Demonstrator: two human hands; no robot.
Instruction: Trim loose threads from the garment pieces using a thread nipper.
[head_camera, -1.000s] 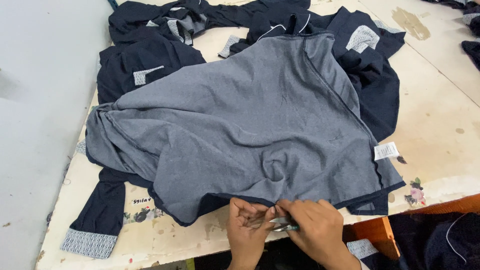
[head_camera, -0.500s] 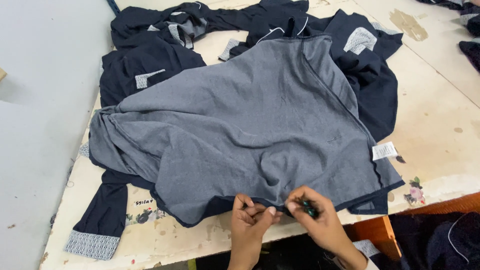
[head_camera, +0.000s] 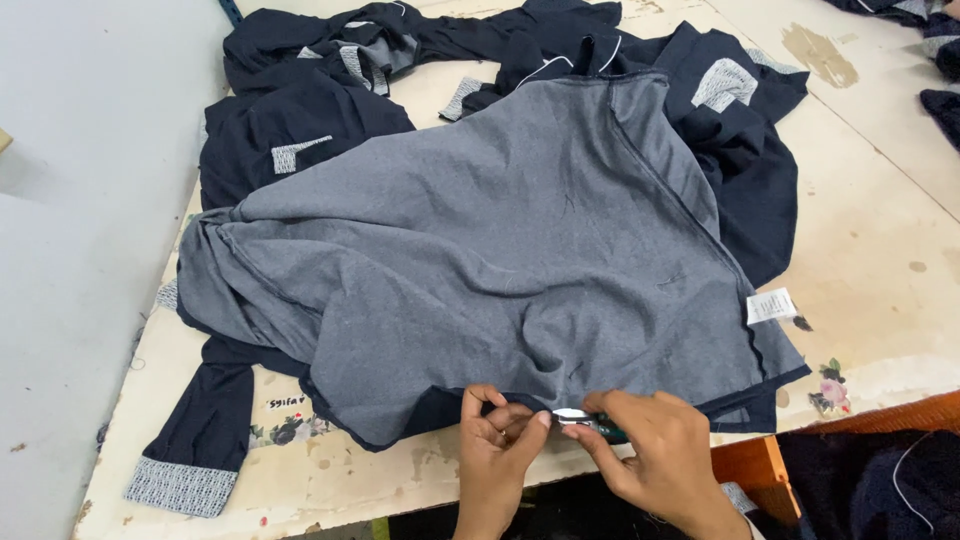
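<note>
Fingers (head_camera: 520, 428) of the left hand (head_camera: 497, 455) are pinching the dark hem of the grey shirt (head_camera: 500, 270) right at the near edge of the table (head_camera: 880, 250). The right hand (head_camera: 655, 450) is pinched around small clippers (head_camera: 585, 420) with a green handle, metal tip touching that same hem just beside the left thumb. Shirt's spread out inside-out across the table, white tag (head_camera: 772, 305) on its right edge, with a pile of navy clothes (head_camera: 300, 130) behind it.

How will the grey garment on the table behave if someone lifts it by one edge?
The grey garment is probably floppy: it lies in soft folds and wrinkles. It seems light, thin cloth. It would likely drape and drag, not slide stiffly, over the dark garments beneath.
</note>
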